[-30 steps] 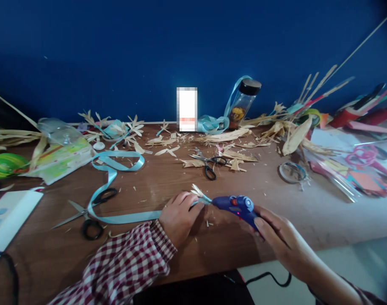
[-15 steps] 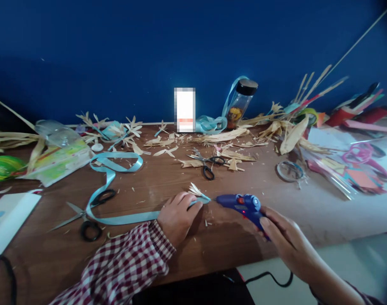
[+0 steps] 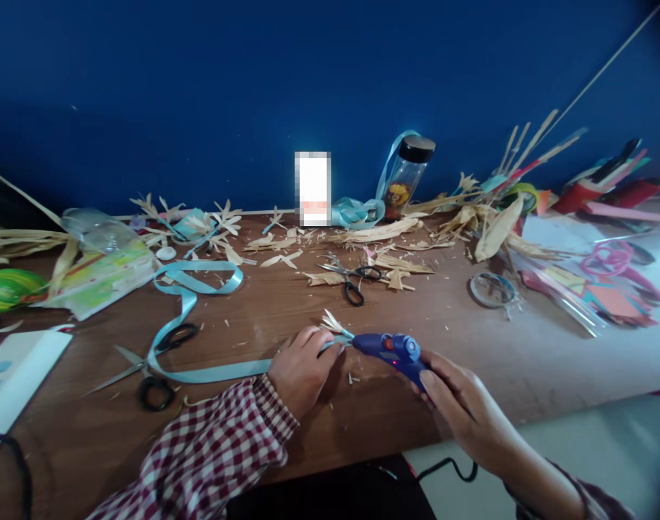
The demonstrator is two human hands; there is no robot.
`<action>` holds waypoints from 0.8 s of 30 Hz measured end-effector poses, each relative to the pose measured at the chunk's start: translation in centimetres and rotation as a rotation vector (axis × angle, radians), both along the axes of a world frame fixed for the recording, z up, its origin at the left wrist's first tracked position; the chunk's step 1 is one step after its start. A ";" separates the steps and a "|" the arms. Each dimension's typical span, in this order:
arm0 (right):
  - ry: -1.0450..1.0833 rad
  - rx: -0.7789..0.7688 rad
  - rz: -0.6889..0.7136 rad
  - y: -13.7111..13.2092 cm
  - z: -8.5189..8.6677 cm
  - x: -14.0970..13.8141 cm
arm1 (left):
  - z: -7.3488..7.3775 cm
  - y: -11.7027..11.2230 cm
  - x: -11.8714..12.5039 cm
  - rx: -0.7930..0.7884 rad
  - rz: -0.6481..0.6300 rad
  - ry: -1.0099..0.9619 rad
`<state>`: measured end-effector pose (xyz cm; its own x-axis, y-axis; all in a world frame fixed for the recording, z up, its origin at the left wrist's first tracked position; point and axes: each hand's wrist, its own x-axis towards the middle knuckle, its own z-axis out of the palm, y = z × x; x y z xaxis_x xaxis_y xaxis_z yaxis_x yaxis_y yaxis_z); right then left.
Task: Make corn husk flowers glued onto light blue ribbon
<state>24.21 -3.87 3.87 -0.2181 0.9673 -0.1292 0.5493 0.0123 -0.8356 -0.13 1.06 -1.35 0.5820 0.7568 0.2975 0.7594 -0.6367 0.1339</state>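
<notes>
Right hand [image 3: 460, 412] wrapped tight around a blue glue gun [image 3: 392, 349], nozzle touching a husk flower [image 3: 333, 323]. Just left of the gun, the left hand [image 3: 302, 368] clamps the ribbon [image 3: 216, 372] to the table. Gluing looks under way, and the next move likely needs a steady nozzle. Half a second earlier, the nozzle stood clear.

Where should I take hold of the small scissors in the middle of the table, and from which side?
Take the small scissors by the black handle loops, coming from above on the near side. They lie flat on the table, with the loops toward the near edge and the metal blades pointing away to the left.
</notes>
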 end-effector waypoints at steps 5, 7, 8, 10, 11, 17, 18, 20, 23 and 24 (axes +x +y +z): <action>0.004 -0.024 0.015 -0.1 0.2 0.3 | 0.1 0.0 -0.1 -0.010 0.000 0.018; 0.009 -0.041 0.010 -0.2 0.4 0.5 | 0.2 0.0 -0.1 -0.029 -0.001 0.016; 0.013 -0.045 0.002 -0.3 0.4 0.5 | 0.2 0.0 0.0 -0.034 -0.004 0.013; 0.030 -0.039 -0.015 -0.4 0.4 0.5 | 0.2 0.1 0.0 -0.028 -0.005 0.003; 0.040 -0.032 -0.022 -0.4 0.3 0.5 | 0.1 0.1 0.0 -0.021 -0.004 -0.004; 0.042 -0.049 -0.014 -0.1 -0.4 0.3 | -0.1 0.1 0.0 -0.021 0.002 0.001; 0.045 -0.047 -0.013 -0.1 -0.5 0.4 | -0.1 0.0 0.0 -0.015 0.004 0.001; 0.055 -0.034 -0.024 -0.1 -0.5 0.5 | -0.1 0.0 0.0 -0.002 0.007 -0.005; 0.069 -0.021 -0.050 -0.2 -0.6 0.5 | -0.2 0.0 0.1 0.001 0.008 -0.016; 0.065 -0.021 -0.049 -0.1 -0.6 0.4 | -0.2 0.0 0.1 -0.002 0.007 -0.017</action>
